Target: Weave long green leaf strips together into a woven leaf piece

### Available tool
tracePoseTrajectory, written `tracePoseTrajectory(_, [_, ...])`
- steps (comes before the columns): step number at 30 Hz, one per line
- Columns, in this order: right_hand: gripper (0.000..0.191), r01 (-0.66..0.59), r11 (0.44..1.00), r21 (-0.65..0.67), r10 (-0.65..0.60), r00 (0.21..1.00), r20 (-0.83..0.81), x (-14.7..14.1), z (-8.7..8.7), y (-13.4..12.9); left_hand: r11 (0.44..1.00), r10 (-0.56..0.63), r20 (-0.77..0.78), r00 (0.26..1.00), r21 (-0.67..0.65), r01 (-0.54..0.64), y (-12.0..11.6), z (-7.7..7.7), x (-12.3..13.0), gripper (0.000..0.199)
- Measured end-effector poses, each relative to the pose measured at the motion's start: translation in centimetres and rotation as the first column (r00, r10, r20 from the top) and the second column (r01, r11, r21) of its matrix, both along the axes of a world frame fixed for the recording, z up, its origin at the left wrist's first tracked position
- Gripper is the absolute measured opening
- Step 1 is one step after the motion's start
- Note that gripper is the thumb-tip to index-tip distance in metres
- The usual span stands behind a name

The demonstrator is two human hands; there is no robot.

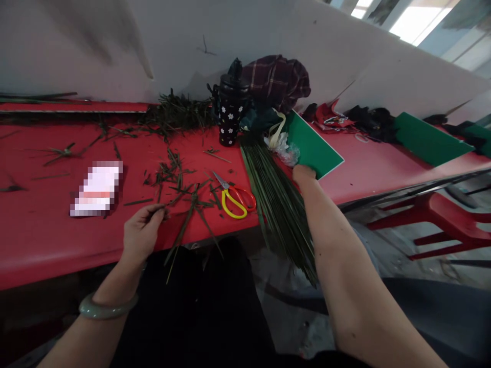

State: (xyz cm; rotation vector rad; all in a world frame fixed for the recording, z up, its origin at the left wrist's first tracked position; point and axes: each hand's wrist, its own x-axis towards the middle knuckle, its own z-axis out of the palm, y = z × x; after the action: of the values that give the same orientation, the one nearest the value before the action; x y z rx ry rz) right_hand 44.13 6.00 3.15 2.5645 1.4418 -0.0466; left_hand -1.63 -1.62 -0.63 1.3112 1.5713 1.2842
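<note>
Green, across the near edge of the tabletop (49, 237): best keep leaves (278, 202) aligned, clear of scissors (234, 197). Cannot tell any contents in the closed left hand (142, 232), nor the grip of the right hand (305, 174) by the board (312, 145).

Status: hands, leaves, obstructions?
Left hand beside leaf scraps, grip unclear. Right hand at green board's near edge, grip hidden. Long leaves overhang table edge; scissors between them and left hand.

A bare left hand (142, 230), a pale green bangle (108, 306) around its wrist, curls with thumb and forefinger brought together, while the bare right arm (341, 255) stretches forward, its right hand (305, 174) bent, fingertips hidden from view.
</note>
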Motion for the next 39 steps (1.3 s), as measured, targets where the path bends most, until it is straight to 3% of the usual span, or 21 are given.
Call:
tracePoseTrajectory(3, [0.032,0.027,0.999,-0.016,-0.027,1.000,0.003,0.1,0.4,-0.5,1.000,-0.004,-0.008,1.000,-0.008,0.004,-0.1,0.2,0.1,0.025])
tracePoseTrajectory(6, [0.029,-0.009,0.999,0.032,0.012,0.996,-0.093,0.3,0.8,-1.2,1.000,-0.011,0.011,1.000,0.001,0.011,-0.1,0.1,0.0,0.025])
tracePoseTrajectory(9, [0.031,-0.042,0.976,0.212,0.097,0.961,-0.258,0.3,1.1,-1.6,1.000,-0.020,0.054,0.998,0.013,0.020,-0.1,-0.1,0.0,0.023])
tracePoseTrajectory(13, [0.032,0.025,0.881,0.472,0.230,0.849,-0.475,-1.0,2.4,-1.4,0.999,-0.030,0.081,0.996,0.012,0.029,-0.1,-0.3,-0.1,0.020])
tracePoseTrajectory(15, [0.023,0.081,0.814,0.575,0.333,0.747,-0.576,-2.8,3.7,-1.3,0.999,-0.039,0.084,0.996,0.021,0.038,-0.1,-0.3,-0.1,0.020])
tracePoseTrajectory(18, [0.014,0.151,0.751,0.642,0.508,0.489,-0.709,-7.1,5.9,-1.7,0.999,-0.040,0.131,0.991,0.034,0.036,0.0,-0.3,0.0,0.021])
tracePoseTrajectory(22, [0.015,0.177,0.766,0.618,0.578,0.230,-0.783,-15.0,7.0,-2.8,0.999,-0.053,0.175,0.983,0.019,0.051,0.0,-0.1,0.3,0.024])
tracePoseTrajectory(24, [0.017,0.207,0.772,0.600,0.586,0.133,-0.800,-19.2,6.4,-3.4,0.998,-0.065,0.180,0.981,0.027,0.061,0.0,0.0,0.3,0.024])
tracePoseTrajectory(27, [0.017,0.152,0.809,0.567,0.572,0.018,-0.820,-25.1,4.8,-4.2,0.993,-0.119,0.251,0.961,0.026,0.116,0.0,0.2,0.3,0.027])
tracePoseTrajectory(32, [0.015,0.044,0.851,0.523,0.524,-0.021,-0.852,-31.5,2.6,-5.0,0.952,-0.300,0.369,0.880,0.053,0.302,0.1,0.3,-0.1,0.029])
tracePoseTrajectory(39, [0.018,0.020,0.863,0.505,0.505,0.005,-0.863,-33.2,1.2,-4.7,0.938,-0.343,0.360,0.868,0.077,0.339,0.5,0.2,-0.5,0.022])
